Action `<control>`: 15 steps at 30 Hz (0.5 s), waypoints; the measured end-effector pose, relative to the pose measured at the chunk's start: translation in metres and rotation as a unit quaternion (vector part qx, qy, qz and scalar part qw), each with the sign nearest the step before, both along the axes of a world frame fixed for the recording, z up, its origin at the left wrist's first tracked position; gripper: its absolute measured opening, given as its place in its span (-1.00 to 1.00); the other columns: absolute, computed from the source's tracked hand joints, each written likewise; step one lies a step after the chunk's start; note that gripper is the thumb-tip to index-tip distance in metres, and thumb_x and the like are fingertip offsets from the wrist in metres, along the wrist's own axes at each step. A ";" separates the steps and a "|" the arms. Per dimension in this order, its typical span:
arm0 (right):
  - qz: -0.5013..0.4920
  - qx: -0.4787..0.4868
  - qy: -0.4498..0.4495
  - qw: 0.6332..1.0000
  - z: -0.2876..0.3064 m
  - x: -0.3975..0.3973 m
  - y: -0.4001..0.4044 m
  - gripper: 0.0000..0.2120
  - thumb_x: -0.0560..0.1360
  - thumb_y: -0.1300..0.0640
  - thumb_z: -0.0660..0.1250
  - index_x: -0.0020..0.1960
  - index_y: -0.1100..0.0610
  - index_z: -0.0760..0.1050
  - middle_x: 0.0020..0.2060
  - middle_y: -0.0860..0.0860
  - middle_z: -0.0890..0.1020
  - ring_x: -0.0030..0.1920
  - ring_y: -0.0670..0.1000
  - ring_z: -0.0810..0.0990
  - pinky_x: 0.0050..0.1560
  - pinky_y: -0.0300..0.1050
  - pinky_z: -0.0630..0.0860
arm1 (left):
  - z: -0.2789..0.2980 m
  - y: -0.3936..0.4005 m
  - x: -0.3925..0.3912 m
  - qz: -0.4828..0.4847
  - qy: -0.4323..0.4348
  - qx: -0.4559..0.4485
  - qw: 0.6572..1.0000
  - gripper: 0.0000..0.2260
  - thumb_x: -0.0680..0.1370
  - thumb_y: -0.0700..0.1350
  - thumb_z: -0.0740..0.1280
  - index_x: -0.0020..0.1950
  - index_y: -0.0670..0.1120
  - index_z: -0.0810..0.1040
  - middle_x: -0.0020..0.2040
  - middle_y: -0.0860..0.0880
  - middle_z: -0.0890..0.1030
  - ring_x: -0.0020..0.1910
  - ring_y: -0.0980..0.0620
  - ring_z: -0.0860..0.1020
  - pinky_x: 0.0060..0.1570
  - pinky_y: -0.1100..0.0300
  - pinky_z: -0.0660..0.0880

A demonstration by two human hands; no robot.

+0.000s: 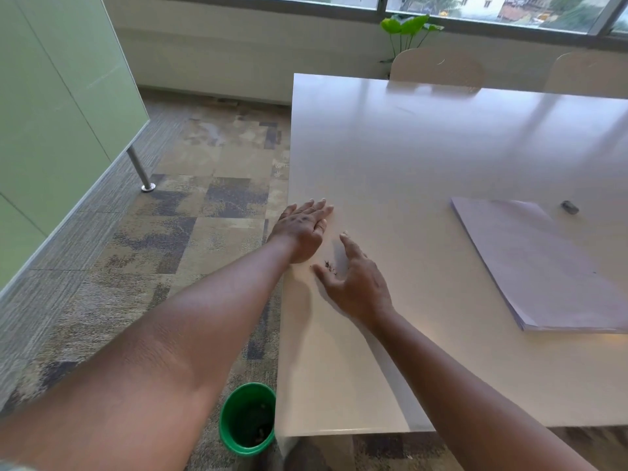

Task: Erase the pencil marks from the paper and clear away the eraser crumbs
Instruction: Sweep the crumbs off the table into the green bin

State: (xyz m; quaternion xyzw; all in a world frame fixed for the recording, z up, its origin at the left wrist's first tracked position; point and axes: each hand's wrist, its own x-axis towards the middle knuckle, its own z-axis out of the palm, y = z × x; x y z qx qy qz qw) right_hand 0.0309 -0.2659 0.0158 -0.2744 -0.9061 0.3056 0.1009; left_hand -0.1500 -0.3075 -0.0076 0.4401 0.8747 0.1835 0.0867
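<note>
Soft daylight from the window [475,8] glares off the table [424,147]; wide-angle bending at edges, slight blur.

White glossy table [424,158]. Pale lilac-white paper stack [543,266]. Grey eraser [570,207]. Dark crumbs [330,266]. Green bucket [247,419]. Carpet [210,212] patchwork beige, grey, navy. Pale green cabinet panels [51,113]. Bright green plant leaves [409,25].

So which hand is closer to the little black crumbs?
The right hand. Its spread fingers sit right by the dark eraser crumbs on the white table; the left hand lies flat further along the edge.
</note>
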 end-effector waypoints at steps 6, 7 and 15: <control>-0.020 0.055 -0.006 0.998 -0.003 -0.016 -0.015 -0.21 0.55 -0.20 0.25 0.59 0.21 0.07 0.58 0.10 0.14 0.58 0.00 0.05 0.56 -0.15 -0.10 | -0.001 -0.001 0.001 0.001 -0.001 0.004 1.000 -0.54 0.73 -0.01 0.01 0.66 0.11 0.19 0.67 0.14 0.10 0.65 0.16 0.01 0.60 0.12 -0.15; -0.026 0.057 -0.003 0.998 -0.003 -0.017 -0.017 -0.26 0.57 -0.15 0.23 0.58 0.21 0.08 0.58 0.11 0.15 0.58 0.01 0.05 0.56 -0.14 -0.11 | -0.001 -0.001 0.001 0.001 -0.002 0.003 1.000 -0.54 0.73 -0.02 0.01 0.66 0.11 0.19 0.67 0.14 0.10 0.65 0.17 0.01 0.60 0.12 -0.15; -0.024 -0.055 0.041 0.997 0.006 -0.010 0.000 -0.47 0.61 0.12 0.20 0.56 0.11 0.21 0.48 0.12 0.37 0.48 0.09 0.32 0.47 -0.10 0.24 | 0.001 -0.001 0.001 0.001 -0.003 0.004 1.000 -0.54 0.73 -0.02 0.01 0.66 0.11 0.18 0.67 0.14 0.09 0.65 0.17 0.00 0.59 0.12 -0.16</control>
